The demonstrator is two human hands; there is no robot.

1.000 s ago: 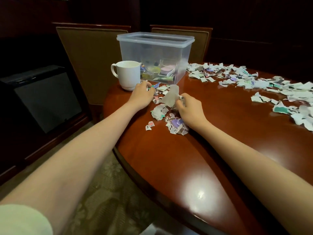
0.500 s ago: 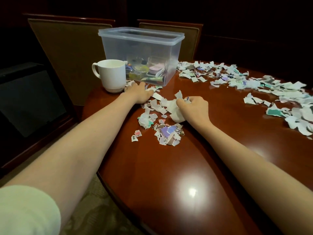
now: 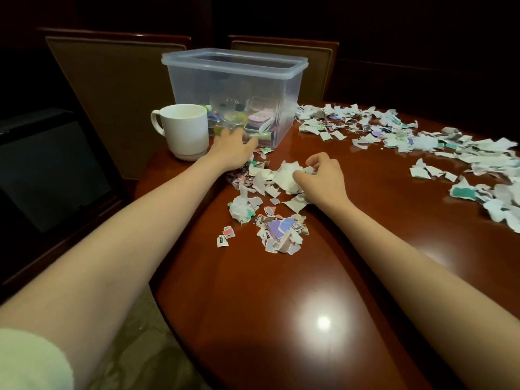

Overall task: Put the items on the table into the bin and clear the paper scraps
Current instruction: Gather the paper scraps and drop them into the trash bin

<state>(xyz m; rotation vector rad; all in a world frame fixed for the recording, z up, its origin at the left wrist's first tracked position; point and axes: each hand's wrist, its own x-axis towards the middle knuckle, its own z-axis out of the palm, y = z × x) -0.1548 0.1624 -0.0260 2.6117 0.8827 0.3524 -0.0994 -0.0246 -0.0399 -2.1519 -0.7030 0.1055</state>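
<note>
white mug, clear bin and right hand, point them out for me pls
white mug (image 3: pixel 184 130), head view, front of its body
clear bin (image 3: pixel 225 85), head view, upper part of its front wall
right hand (image 3: pixel 323 175), head view, back of the hand, fingers curled on paper scraps (image 3: pixel 284 175)

A glossy, polished reddish wood table mirrors a ceiling light. Torn matt paper scraps lie on it beside a translucent, smooth plastic bin and a glazed white ceramic mug.
</note>
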